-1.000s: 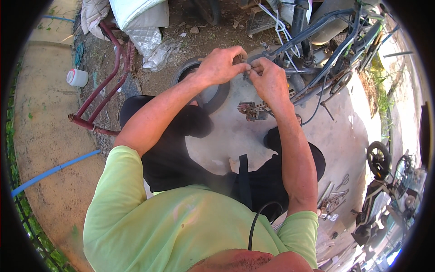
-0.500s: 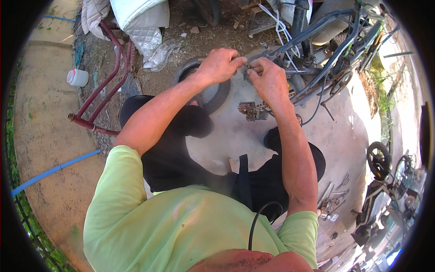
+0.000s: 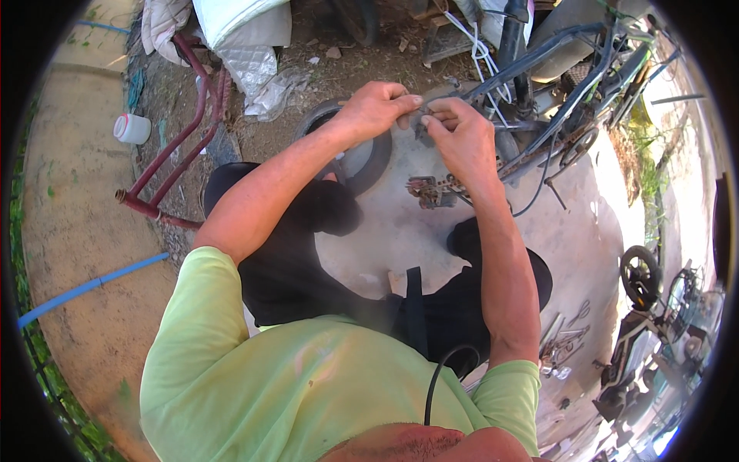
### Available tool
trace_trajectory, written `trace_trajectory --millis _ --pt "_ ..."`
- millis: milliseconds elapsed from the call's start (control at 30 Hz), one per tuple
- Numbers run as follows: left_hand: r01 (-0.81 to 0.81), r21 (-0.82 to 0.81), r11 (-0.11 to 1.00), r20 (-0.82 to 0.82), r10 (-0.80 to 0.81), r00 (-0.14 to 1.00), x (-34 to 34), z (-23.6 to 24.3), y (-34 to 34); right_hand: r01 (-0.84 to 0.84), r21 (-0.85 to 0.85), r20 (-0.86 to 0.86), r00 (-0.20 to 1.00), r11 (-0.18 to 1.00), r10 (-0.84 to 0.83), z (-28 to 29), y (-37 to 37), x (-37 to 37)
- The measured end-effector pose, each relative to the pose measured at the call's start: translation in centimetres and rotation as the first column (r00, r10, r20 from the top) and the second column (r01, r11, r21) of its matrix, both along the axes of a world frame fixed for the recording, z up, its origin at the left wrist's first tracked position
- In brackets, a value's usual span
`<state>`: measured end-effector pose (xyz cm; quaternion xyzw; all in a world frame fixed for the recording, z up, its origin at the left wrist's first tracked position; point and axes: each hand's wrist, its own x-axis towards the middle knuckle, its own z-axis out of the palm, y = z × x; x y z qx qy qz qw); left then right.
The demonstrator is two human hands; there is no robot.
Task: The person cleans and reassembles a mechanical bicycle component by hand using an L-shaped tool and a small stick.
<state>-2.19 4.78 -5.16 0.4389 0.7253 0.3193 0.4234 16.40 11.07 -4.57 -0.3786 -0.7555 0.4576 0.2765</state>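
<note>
Both arms reach forward over the concrete, hands close together beside the dark bicycle frame (image 3: 531, 61). My left hand (image 3: 377, 109) is closed, its thumb and forefinger pinched near the frame's near end. Opposite it, my right hand (image 3: 466, 137) is curled, thumb and fingertips drawn together. A small dark part (image 3: 422, 131) shows between and just below the fingertips; what each hand pinches is too small to make out. Under my right wrist lies a pedal (image 3: 431, 191) with a crank. A black tyre (image 3: 375, 165) lies behind my left forearm.
A dark red tubular frame (image 3: 202, 138) stands at left, near a white jar with a red-rimmed lid (image 3: 132, 128). Silvery sheeting (image 3: 250, 65) lies beyond. Several hand tools (image 3: 566, 339) lie at right, with bike parts (image 3: 643, 277) farther right. A blue pipe (image 3: 92, 289) crosses the left side.
My right hand has shifted slightly right, and its fingertips have drawn a little away from the left hand's. The left hand stays almost in place.
</note>
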Motion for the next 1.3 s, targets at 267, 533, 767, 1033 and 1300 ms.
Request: trace_trajectory --millis 267,533,767,1033,1300 --pt "0.006 0.072 0.997 0.031 -0.008 0.999 0.0 0.4 -0.3 -0.05 0.139 -0.038 0.998 0.989 0.055 0.0 0.1 0.1" --pt "-0.05 0.028 0.998 0.349 0.037 0.936 0.7 1.0 -0.8 -0.025 -0.041 -0.068 0.997 0.999 0.022 1.3 -0.3 -0.1" --pt "-0.051 0.043 0.998 0.464 0.025 0.885 0.2 0.3 -0.7 -0.044 0.054 0.014 0.999 0.998 0.043 0.8 0.1 0.1" --pt "-0.067 -0.032 0.997 0.646 0.072 0.76 -0.8 -0.8 -0.3 -0.096 0.023 -0.005 0.995 0.995 0.097 0.6 0.1 0.2" --pt "-0.127 -0.038 0.991 0.649 0.121 0.751 -1.0 -1.5 0.4 0.004 0.055 0.143 0.99 0.998 -0.012 0.6 1.1 1.1"
